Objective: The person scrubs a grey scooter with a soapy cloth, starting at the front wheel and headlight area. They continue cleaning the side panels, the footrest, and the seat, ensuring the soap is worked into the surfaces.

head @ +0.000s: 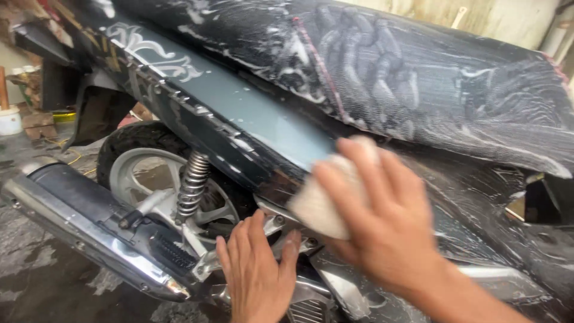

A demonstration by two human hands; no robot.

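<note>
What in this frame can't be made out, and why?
- Sponge: mostly covered by the right hand, which is motion-blurred.
- Rear wheel: partly hidden behind the exhaust and shock spring.
- Left hand: wrist cut off by the bottom edge.
- Seat: surface obscured by soap foam.

— Any packages, labels, signs or screens here?

— Only a few. A pale silver scrollwork decal (156, 52) runs along the dark upper side panel, top left. Beside it sits a small yellowish sticker (113, 57), too blurred to make out.

— Anything by the wall?

— A white round tub (9, 119) stands at the far left edge, possibly a paint container.
</note>
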